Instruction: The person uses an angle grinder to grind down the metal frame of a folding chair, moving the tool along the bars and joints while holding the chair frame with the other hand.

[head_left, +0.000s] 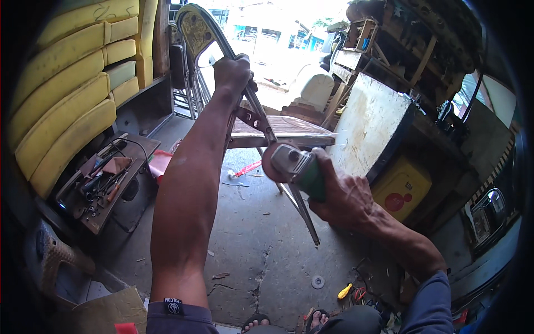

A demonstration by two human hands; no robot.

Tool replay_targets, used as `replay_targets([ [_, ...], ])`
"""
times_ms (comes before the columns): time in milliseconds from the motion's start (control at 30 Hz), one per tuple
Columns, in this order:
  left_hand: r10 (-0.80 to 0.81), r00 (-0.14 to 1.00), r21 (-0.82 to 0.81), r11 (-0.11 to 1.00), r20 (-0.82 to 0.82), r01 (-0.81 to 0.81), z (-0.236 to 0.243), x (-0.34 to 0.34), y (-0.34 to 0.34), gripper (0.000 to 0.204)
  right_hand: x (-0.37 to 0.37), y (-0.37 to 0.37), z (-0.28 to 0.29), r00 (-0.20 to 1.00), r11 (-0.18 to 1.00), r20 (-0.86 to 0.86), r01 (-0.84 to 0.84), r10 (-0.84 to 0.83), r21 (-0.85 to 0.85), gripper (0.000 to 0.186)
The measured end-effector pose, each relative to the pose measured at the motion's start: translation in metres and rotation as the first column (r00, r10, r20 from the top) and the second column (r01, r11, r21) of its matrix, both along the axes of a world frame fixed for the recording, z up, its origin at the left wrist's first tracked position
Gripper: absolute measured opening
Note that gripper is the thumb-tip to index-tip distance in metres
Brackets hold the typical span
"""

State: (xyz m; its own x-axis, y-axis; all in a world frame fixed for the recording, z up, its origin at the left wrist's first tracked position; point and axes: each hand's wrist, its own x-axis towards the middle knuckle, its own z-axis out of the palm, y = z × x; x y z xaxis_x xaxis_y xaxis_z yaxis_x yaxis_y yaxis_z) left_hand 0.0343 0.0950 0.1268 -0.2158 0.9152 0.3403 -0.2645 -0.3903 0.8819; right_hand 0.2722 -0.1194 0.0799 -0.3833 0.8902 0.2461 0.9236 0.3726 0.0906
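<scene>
My left hand [231,75] grips the upper tube of a metal folding chair frame [217,34], which stands tilted in front of me with its legs reaching down toward the floor. In my right hand [347,200] is a green angle grinder [308,179]. Its disc [272,164] is at the frame's tube, just below a slotted metal bracket [250,118]; whether it touches is hard to tell. A brown seat panel [286,125] lies horizontal behind the bracket. My left forearm hides part of the frame.
Yellow foam pads [67,100] line the left, above a low bench [97,217] with tools. On the right are a white board [367,117], cluttered shelves [389,33] and a yellow container [403,183]. A screwdriver [345,290] and wires lie on the floor [250,222]. Stacked chair frames [183,94] stand behind.
</scene>
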Motion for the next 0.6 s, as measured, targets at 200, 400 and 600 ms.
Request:
replay_targets([
  [200, 0.034, 0.998, 0.045, 0.998, -0.06, -0.032, -0.004, -0.006, -0.004, 0.028, 0.002, -0.003, -0.013, 0.996, 0.997, 0.047, -0.081, 0.082, -0.021, 0.089],
  [400, -0.015, 0.997, 0.005, 1.0, -0.075, 0.016, -0.006, -0.002, -0.003, 0.028, -0.007, -0.011, -0.015, 0.989, 0.997, 0.123, -0.074, 0.077, -0.022, 0.079],
  [600, -0.059, 0.997, 0.047, 0.997, -0.058, 0.062, -0.007, -0.013, 0.005, 0.028, -0.034, -0.015, -0.027, 0.974, 0.999, 0.225, -0.011, 0.018, -0.033, 0.076],
])
